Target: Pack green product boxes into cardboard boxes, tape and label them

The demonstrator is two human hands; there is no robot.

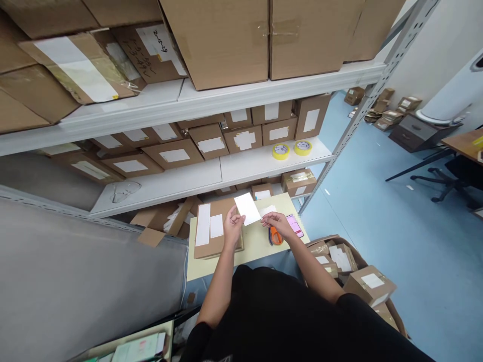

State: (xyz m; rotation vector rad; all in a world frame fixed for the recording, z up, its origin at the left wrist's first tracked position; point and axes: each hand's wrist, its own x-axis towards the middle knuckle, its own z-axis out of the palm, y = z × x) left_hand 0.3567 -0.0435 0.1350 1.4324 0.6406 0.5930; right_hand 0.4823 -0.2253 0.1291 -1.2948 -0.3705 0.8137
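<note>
My left hand [233, 226] pinches the left edge of a blank white label [247, 208] between thumb and fingers, above the small table. At the label's lower right corner my right hand [278, 221] has its fingertips pressed together on it. Beneath my left hand lies a cardboard box [208, 243] with two white labels on its top. Another white paper [268, 210] lies behind my right fingers, partly covered. Just below my right hand is an orange and blue tape dispenser [276, 236]. A phone [295, 226] with a pink screen lies beside it.
The pale yellow table [249, 259] stands against a metal shelf [241, 176] stacked with labelled boxes. Two yellow tape rolls [280, 152] sit on that shelf. An open box [160, 223] is left of the table. At right, a large container [396, 319] holds several parcels.
</note>
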